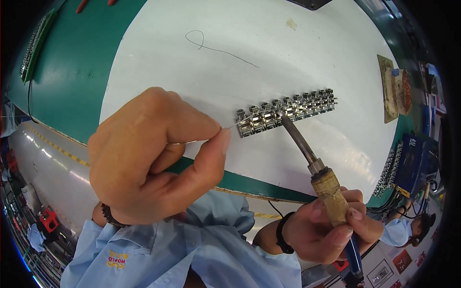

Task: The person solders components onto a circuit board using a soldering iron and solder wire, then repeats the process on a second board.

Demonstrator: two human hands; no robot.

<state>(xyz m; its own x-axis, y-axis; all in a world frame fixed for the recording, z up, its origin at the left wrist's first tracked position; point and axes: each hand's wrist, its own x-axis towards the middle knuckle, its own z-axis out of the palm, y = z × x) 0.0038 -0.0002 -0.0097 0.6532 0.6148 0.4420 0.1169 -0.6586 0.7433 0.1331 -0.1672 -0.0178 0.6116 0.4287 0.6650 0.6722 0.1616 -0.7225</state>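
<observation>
A row of small shiny metal connectors (288,113) lies slantwise on the white work sheet (158,72). My left hand (158,149) pinches a thin solder wire (185,143) between thumb and forefinger, and the wire's free end reaches toward the left part of the row. In my right hand (331,225) is a soldering iron (329,192), gripped by its worn tan and blue handle. The iron's dark tip points up and left and meets the row near its middle. What exactly the tip touches is too small to tell.
A loose thin wire (221,50) curls on the sheet beyond the row. At the right stands a soldering iron tip-cleaning block (398,91) on a board. More connector rows (388,168) lie beside a dark blue box (410,161). A green-edged strip (36,48) sits far left.
</observation>
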